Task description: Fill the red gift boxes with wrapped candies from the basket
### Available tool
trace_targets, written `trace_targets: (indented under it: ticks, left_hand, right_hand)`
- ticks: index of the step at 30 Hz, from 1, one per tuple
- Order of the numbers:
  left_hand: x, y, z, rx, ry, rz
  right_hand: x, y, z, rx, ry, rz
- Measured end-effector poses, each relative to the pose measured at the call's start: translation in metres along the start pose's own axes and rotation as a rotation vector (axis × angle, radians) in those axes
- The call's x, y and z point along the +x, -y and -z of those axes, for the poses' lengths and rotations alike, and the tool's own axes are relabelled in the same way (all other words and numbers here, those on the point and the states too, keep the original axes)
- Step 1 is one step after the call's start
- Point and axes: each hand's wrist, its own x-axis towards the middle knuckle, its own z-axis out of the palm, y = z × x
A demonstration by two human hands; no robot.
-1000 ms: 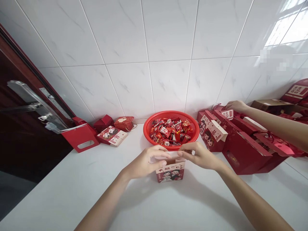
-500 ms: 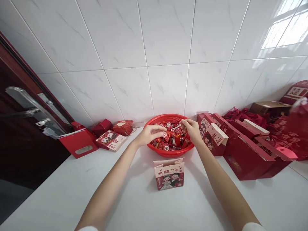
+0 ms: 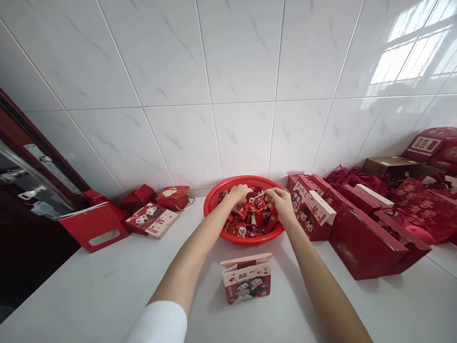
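Wrapped candies (image 3: 246, 219), mostly red, fill a red plastic basket (image 3: 252, 241) against the wall. My left hand (image 3: 240, 194) reaches over the basket's far left part, fingers bent down and together among the candies; whatever they grip is hidden. At the basket's right side, my right hand (image 3: 280, 202) pinches a small wrapped candy (image 3: 264, 193) by its pale end. In front of the basket stands a small red and cream gift box (image 3: 247, 283) with a cartoon couple printed on it, its top flaps open.
More red boxes (image 3: 364, 238) and a printed gift box (image 3: 314, 214) crowd the right side. To the left lie a flat printed box (image 3: 153, 220) and a red box with a handle slot (image 3: 94, 226). Behind them, tiled wall (image 3: 243, 138); far left, a dark door (image 3: 21, 238).
My left hand has moved rightward and deeper over the candies, its fingers now bent down. My right hand stays at the basket's right side. The view has shifted slightly.
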Motion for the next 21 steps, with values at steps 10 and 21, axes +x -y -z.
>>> trace_targets:
  ticks: [10, 21]
  left_hand:
    - [-0.017, -0.001, 0.01, -0.367, -0.004, 0.114]
    - [-0.021, -0.038, 0.003, -0.869, -0.128, -0.241]
  right_hand:
    - [0.008, -0.009, 0.002, 0.1, -0.049, -0.089]
    - [0.003, -0.008, 0.001, 0.161, 0.081, -0.14]
